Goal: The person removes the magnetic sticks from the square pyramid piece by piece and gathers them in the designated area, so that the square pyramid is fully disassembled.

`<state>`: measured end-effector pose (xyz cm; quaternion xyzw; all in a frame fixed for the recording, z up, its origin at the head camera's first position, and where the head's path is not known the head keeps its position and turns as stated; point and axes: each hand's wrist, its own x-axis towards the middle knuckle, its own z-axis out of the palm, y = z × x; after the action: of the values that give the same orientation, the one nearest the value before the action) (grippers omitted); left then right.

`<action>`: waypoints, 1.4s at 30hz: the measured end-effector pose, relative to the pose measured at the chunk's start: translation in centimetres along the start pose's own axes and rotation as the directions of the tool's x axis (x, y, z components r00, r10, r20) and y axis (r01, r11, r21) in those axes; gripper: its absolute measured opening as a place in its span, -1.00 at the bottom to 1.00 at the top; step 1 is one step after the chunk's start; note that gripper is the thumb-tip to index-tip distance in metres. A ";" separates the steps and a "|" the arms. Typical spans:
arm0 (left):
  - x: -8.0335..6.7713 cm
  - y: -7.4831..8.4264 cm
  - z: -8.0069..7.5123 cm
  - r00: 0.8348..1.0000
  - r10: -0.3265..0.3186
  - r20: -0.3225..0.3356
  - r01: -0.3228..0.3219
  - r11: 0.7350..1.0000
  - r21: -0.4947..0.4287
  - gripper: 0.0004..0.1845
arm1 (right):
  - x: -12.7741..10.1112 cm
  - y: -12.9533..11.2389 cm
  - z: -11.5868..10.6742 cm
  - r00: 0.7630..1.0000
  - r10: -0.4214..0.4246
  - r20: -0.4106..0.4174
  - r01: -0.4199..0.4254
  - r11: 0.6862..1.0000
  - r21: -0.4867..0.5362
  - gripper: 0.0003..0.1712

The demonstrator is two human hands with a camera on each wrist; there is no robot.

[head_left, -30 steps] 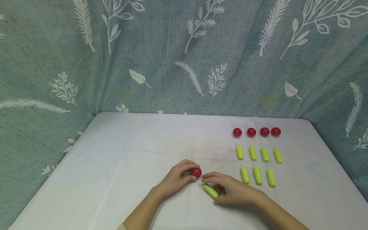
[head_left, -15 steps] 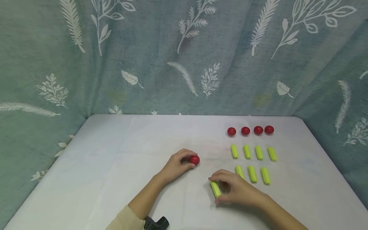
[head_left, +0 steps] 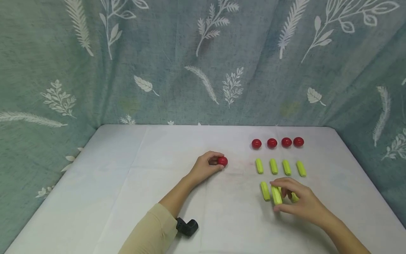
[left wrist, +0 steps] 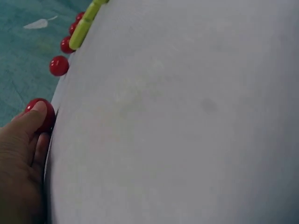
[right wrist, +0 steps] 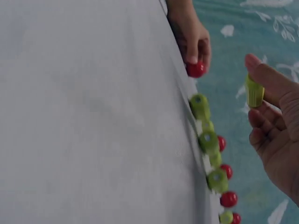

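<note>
My left hand [head_left: 206, 166] pinches a red ball [head_left: 222, 161] on the white table [head_left: 133, 176], left of the laid-out pieces; the left wrist view shows the ball [left wrist: 41, 114] under my fingertip. My right hand [head_left: 296, 201] grips a lime-green cylinder [head_left: 276, 195] in the front row, beside another green cylinder [head_left: 264, 191]. In the right wrist view the held cylinder [right wrist: 254, 91] sits between thumb and fingers. Behind it lie a row of green cylinders [head_left: 259, 165] and a row of red balls [head_left: 256, 143].
A teal leaf-print curtain [head_left: 190, 60] closes off the back and both sides of the table. A small black object [head_left: 187, 227] sits by my left sleeve near the front edge.
My left hand carried the red ball away from me and to the right. My right hand moved the green cylinder rightward into the front row of cylinders.
</note>
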<state>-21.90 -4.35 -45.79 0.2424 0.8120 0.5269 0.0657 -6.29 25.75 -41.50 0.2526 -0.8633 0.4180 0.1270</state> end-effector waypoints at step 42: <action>8.6 2.4 5.5 0.969 -0.170 -0.179 0.208 0.952 0.225 -0.47 | -5.8 7.8 -5.3 0.927 0.362 -0.098 -0.373 0.918 -0.134 -0.32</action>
<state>-26.63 4.92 -44.82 0.1272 0.8922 0.4328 0.0218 -5.60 35.91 -45.85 0.0608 -0.9193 0.3770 0.0956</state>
